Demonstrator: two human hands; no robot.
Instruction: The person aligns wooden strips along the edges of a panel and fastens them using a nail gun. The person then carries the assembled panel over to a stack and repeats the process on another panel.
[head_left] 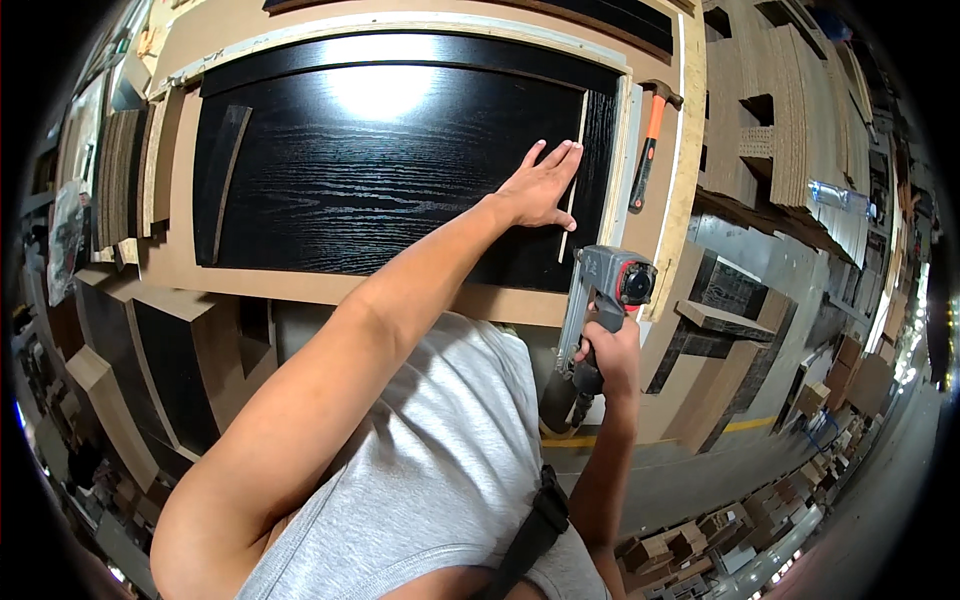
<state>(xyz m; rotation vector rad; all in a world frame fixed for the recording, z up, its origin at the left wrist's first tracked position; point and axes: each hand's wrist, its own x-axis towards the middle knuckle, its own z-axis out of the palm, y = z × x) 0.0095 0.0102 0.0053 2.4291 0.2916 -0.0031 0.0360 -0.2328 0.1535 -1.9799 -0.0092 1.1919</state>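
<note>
A black wood-grain panel [350, 190] lies flat on the bench. My left hand [545, 185] rests on its right part with fingers stretched out. The fingertips touch a narrow strip with a pale edge [582, 118] that runs along the right end piece. In my right hand [614, 355] is a grey and black nail gun [600, 268], gripped by its handle. The gun's front end is beside the panel's near right corner. A loose dark strip [231, 185] lies on the panel's left part.
A pale wooden frame edge [400, 22] borders the panel's far side. To the right lies an orange and black hammer [650, 145]. Stacked boards [785, 110] stand farther right, with more boards [125, 180] at the left. A clear plastic bottle [840, 197] lies at the right.
</note>
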